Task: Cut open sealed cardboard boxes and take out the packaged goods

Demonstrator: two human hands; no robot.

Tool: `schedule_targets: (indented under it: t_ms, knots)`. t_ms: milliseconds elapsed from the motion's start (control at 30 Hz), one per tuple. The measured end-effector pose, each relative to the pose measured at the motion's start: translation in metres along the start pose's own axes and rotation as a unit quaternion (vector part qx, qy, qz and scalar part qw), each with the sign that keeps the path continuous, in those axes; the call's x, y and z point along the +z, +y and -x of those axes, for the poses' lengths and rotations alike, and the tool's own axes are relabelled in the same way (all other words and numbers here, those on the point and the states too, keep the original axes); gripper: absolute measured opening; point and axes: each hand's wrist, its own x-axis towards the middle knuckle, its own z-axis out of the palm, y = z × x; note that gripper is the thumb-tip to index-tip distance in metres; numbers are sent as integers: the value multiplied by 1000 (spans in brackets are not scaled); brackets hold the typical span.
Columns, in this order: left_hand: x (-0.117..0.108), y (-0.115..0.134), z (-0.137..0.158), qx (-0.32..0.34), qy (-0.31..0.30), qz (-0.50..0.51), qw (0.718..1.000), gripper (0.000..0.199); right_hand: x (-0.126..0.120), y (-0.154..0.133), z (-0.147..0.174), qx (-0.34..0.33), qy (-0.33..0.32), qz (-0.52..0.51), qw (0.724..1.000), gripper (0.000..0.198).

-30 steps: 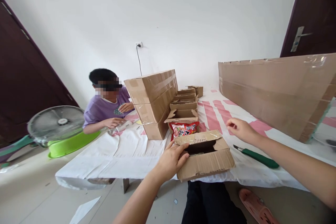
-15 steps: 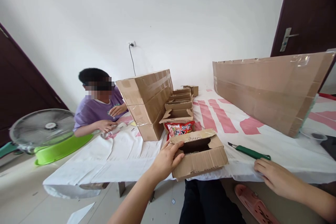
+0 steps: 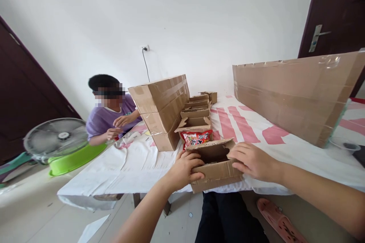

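A small open cardboard box [image 3: 218, 177] sits at the table's near edge, its flap raised at the back and its inside dark. My left hand [image 3: 184, 170] grips the left end, fingers over the rim and thumb against the front. At the opposite end, my right hand [image 3: 253, 161] has its fingers curled over the right rim. Just behind this box lies a shiny red snack packet [image 3: 196, 138], partly covered by the raised flap. More open cardboard boxes [image 3: 195, 122] stand in a row behind the packet. The green utility knife cannot be seen now.
Taped cardboard boxes [image 3: 159, 115] are stacked left of the row. A long cardboard panel [image 3: 291, 95] stands on the right, near a clear plastic bowl [image 3: 343, 145]. Across the table [image 3: 137, 176], at the left, a person in a purple shirt [image 3: 98, 121] sits beside a fan [image 3: 58, 136].
My right hand has left the utility knife and moved left onto the box's right end. My left hand stays on the box. The other person's hands have come up off the table.
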Motion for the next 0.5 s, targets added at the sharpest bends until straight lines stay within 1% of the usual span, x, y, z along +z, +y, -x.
schedule_targets:
  t_ms: [67, 167, 200, 233, 300, 367, 433, 500]
  knots:
    - [-7, 6, -6, 1, -35, -18, 999, 35, 7, -2, -27, -19, -77, -4, 997, 31]
    - [-17, 12, -11, 5, -63, -53, 997, 34, 15, 1, -53, -14, -218, 50, 975, 44]
    - [-19, 13, -10, 8, -66, -67, 995, 37, 15, 2, -56, -10, -241, 71, 968, 48]
    - [-21, 12, -9, 13, -63, -83, 994, 40, 15, 4, -57, -9, -246, 90, 965, 50]
    - [-24, 9, -4, 25, -37, -114, 992, 50, 12, 6, -54, -20, -203, 119, 972, 48]
    - [-26, 5, 4, 30, 3, -144, 989, 58, 7, 8, -45, -28, -132, 147, 980, 40]
    - [-27, 1, 11, 17, 40, -173, 984, 63, -1, 10, -35, -6, -72, 179, 981, 27]
    - [-28, 0, 17, -8, 65, -197, 978, 65, -8, 11, -25, 33, -49, 206, 977, 16]
